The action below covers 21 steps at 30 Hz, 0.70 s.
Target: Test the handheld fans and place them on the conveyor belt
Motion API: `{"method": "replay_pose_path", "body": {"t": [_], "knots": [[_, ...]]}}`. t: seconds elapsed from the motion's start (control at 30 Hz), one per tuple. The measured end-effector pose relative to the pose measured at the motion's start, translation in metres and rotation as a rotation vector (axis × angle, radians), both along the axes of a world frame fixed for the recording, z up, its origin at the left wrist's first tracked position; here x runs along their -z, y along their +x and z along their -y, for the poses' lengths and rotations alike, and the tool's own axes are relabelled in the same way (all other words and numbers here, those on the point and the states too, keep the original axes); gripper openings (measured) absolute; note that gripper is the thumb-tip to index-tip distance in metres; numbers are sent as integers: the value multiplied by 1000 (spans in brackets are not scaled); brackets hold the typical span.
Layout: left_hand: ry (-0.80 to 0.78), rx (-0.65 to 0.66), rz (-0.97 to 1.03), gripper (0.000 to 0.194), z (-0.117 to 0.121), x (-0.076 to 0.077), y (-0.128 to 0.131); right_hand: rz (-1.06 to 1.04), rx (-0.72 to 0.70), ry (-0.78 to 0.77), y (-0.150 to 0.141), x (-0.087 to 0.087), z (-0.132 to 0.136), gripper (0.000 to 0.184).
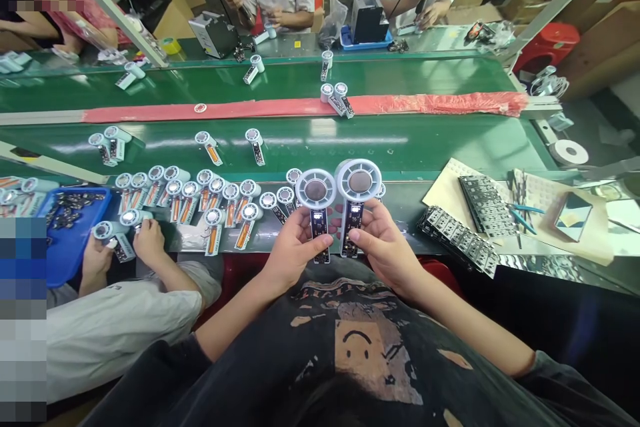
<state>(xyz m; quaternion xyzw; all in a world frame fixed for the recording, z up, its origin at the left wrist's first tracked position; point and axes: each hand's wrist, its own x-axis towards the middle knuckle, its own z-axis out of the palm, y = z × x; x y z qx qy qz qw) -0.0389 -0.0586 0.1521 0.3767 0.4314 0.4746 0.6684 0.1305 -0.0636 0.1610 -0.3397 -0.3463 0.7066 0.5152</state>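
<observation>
Both our grips are clamped: our left hand (294,243) is closed on the handle of one pale fan (316,189), our right hand (383,237) on that of a second fan (359,180), the round heads facing us just beside each other and circuit boards (354,219) showing along the handles. Left of our grip, rows of similar fans (213,227) rest near a co-worker's hands (149,241); right of it are board panels (457,240) and a blue-handled tool (525,222); beyond it runs a green belt (295,153).
</observation>
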Motion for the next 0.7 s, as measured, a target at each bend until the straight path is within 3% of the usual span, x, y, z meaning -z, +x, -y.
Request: {"method": "replay_pose_path", "body": {"t": [0.53, 0.7], "knots": [[1, -26, 54, 56, 14, 4, 2, 33, -21, -44, 4, -4, 5, 56], [-42, -90, 79, 52, 19, 3, 3, 18, -11, -47, -2, -3, 6, 50]]}}
